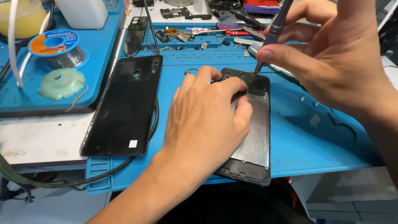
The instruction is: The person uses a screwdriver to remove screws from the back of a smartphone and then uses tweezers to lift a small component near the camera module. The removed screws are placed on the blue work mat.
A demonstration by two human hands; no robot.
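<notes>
An opened phone lies on the blue work mat, its grey metal plate showing. My left hand rests flat on the phone's upper left part, fingers pressing it down. My right hand grips a thin screwdriver near upright. Its tip touches the phone's upper edge, just beyond my left fingertips. The phone's black back cover lies apart to the left, partly on the mat.
A solder spool and a pale green round piece sit on a blue tray at the left. Small tools and parts crowd the mat's far end. A black cable runs beside the back cover. The table edge is near.
</notes>
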